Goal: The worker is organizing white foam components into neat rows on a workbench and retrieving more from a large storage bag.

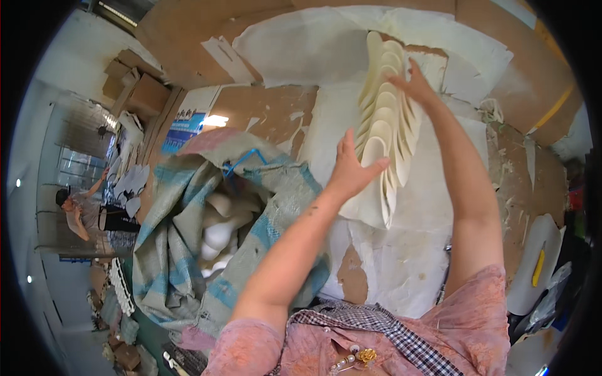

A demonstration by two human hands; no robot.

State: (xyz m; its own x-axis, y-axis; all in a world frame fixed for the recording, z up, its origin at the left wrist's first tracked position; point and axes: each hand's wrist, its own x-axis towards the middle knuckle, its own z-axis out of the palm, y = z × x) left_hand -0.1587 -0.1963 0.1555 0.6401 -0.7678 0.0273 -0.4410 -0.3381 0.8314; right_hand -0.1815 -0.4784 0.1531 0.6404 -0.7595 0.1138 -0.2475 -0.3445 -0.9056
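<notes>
Two bare hands work around one long row of cream, petal-shaped, thin curved pieces (385, 119), which look like soft foam, though the material cannot be told for sure. The pieces nest one against the next, and the row runs away from the person over a torn white paper covering (414, 250) on the worktop.

The left hand (355, 174) is at the near left of the row, its thumb stretched toward the nearest pieces; the right hand (419, 89) is at the far right, fingers spread. The hands are well apart, neither is closed around anything, and whether the left thumb or the right fingertips touch the pieces cannot be told.

Judging by this pose, the step in hand is arranging or gathering the nested row. The pieces fan out along its edges, so the next move would seem to call for both hands coming in evenly from opposite sides, with light pressure, so that the thin edges do not buckle and the row does not spill sideways.

Left of the row slumps a grey-green woven plastic sack with blue bands (169, 219), its mouth open on smooth white rounded pieces (217, 238). If the row were to go anywhere near it, the left forearm would need to clear the sack's raised rim first.
</notes>
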